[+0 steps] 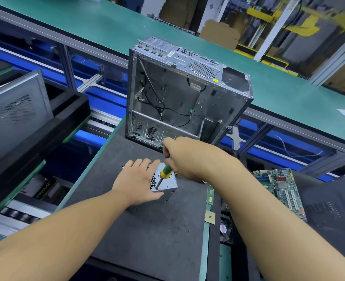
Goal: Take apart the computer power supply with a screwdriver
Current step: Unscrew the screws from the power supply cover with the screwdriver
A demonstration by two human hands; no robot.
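A small grey metal power supply (168,182) with a honeycomb vent sits on the dark mat (147,230) in the middle of the head view. My left hand (137,182) lies flat over its left side, fingers straight, thumb along the near edge. My right hand (179,159) grips the green and yellow handle of a screwdriver (163,173). The shaft slants down and left, and its tip touches the top face of the power supply near the front corner.
An emptied silver computer case (187,94) stands open just behind the power supply. A green motherboard (279,189) lies at the right, with a CPU chip (210,217) and a small fan (225,228) near it. A black tray holding a grey case panel (15,114) stands at the left.
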